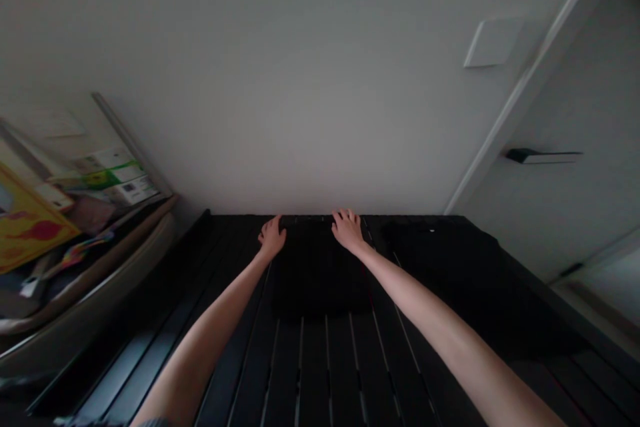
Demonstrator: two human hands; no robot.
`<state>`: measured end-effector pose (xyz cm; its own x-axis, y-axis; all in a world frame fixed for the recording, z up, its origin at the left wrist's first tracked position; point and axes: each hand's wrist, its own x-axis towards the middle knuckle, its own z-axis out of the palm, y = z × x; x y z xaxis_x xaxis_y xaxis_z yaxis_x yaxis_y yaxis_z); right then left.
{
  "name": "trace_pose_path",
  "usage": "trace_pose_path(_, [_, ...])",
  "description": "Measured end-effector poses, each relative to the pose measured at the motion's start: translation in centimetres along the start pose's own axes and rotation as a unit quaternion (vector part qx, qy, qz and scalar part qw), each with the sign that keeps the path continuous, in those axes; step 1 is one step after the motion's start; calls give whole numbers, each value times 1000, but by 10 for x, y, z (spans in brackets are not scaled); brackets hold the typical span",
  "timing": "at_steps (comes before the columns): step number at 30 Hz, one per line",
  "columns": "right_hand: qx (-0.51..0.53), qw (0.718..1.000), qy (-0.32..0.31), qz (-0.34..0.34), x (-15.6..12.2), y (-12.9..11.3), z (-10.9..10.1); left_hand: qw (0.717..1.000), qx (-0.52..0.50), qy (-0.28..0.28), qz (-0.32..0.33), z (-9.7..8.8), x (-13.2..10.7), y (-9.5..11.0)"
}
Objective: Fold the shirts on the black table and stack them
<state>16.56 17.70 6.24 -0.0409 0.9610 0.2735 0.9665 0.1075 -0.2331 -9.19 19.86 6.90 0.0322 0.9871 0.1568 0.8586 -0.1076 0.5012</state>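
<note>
A dark, roughly rectangular black item (320,273), perhaps folded cloth, lies flat on a black slatted surface (315,373). Too little light falls on it to make out its kind. At its far left corner rests my left hand (273,238), fingers apart and bent downward. My right hand (347,229) lies at the far right corner with its fingers spread. Both arms reach forward, and the fingertips come close to the wall. Whether any of the black material is pinched under the fingers is hidden.
Another black item (450,273), apparently cloth, lies on the slats to the right. A pale wall (320,80) rises behind. At right are a wall switch plate (495,42) and a door with a black handle (540,156). A cluttered bin or basket (125,273) stands left.
</note>
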Motion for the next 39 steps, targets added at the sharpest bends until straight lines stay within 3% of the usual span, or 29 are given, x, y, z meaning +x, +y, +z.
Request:
trace_pose_path(4, [-13, 998, -55, -18, -7, 0, 24, 995, 91, -7, 33, 37, -15, -6])
trace_pose_path(8, [-15, 996, -79, 22, -8, 12, 35, 992, 120, -42, 19, 50, -17, -19])
trace_pose_path(11, [-10, 992, -109, 62, -14, 20, 40, 991, 124, -42, 11, 51, -20, -24])
trace_pose_path(13, [-12, 988, -121, 99, -20, 21, 41, 989, 145, -11, 1, 48, -26, -23])
trace_pose_path(16, [-21, 981, -121, 150, -28, 13, 40, 981, 182, 27, -67, 43, -41, -16])
trace_pose_path(19, [-19, 973, -135, 187, -30, 3, 38, 972, 195, -4, -134, 37, -52, -8])
trace_pose_path(22, [-1, 966, -167, 196, -26, 0, 34, 973, 168, -53, -149, 29, -51, -4])
trace_pose_path(26, [34, 961, -203, 186, -22, 6, 25, 974, 119, -101, -167, 17, -40, -7])
trace_pose_path(31, [37, 971, -178, 157, -38, 9, 3, 981, 60, -117, -139, 8, -43, -3])
trace_pose_path(39, [-39, 990, -112, 77, -80, 2, -59, 987, -68, -135, -59, -6, -82, 49])
